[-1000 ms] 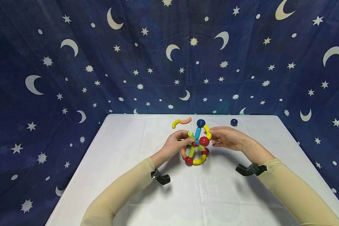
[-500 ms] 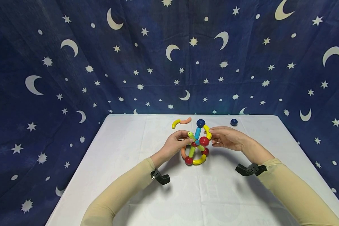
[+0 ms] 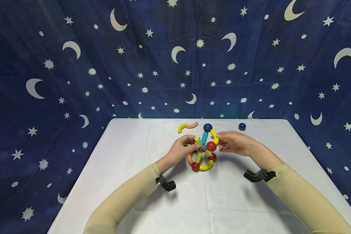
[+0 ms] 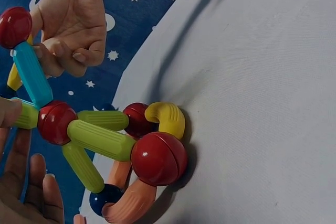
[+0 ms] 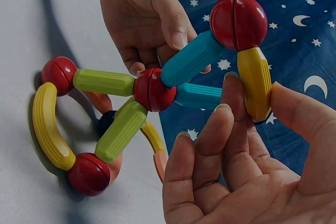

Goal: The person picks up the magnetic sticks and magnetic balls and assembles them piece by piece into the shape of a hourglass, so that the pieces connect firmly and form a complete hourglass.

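Note:
A magnetic ball-and-rod structure stands on the white table in the head view. Its central red ball [image 4: 56, 123] joins lime green rods [image 4: 102, 140] and light blue rods [image 5: 193, 59]. Below, a ring of red and dark blue balls is linked by curved yellow and orange rods. The light blue rods reach a red ball [image 3: 211, 146] and a dark blue ball [image 3: 208, 127]. My left hand [image 3: 182, 148] pinches an upper lime green rod beside the central ball. My right hand [image 3: 237, 143] pinches the curved yellow rod [image 5: 254, 85] between those two outer balls.
A loose yellow curved rod [image 3: 182, 128] and an orange curved rod [image 3: 192, 125] lie end to end behind the structure. A loose dark blue ball [image 3: 242, 126] sits at the back right. A star-and-moon cloth [image 3: 163, 65] hangs behind the table [image 3: 222, 208].

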Motion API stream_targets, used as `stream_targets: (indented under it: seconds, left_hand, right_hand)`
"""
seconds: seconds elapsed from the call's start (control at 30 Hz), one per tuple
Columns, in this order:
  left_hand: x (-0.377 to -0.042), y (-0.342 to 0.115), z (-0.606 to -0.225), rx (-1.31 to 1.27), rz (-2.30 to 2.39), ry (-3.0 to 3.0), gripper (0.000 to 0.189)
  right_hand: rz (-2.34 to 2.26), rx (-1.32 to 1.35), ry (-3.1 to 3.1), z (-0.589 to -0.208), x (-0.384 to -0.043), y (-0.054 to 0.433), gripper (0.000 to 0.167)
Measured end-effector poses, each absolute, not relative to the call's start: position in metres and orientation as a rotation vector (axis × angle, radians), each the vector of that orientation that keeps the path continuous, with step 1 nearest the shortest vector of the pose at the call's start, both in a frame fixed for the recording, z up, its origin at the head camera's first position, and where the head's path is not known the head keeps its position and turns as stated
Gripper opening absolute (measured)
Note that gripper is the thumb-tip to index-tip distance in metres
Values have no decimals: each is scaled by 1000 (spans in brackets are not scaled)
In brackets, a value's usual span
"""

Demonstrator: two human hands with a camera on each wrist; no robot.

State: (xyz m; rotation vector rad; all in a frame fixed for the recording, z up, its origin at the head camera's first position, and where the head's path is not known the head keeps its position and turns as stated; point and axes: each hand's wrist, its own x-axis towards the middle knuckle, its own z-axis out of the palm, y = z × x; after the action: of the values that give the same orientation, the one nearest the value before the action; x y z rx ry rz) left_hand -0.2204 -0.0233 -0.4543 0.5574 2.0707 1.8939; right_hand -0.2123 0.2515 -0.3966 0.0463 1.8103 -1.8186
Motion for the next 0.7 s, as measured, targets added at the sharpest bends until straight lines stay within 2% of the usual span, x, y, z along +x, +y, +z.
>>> stream_targets:
  seconds: [0.47,0.7]
  left_hand:
    - [-221,-27,-457,563,1863,2107,33]
    - [-234,-36,-469,657,1565,2376,39]
  right_hand:
    - [-1820,37,1802,-397,-212,252,39]
    - [-1821,39,1803,-397,-212,252,40]
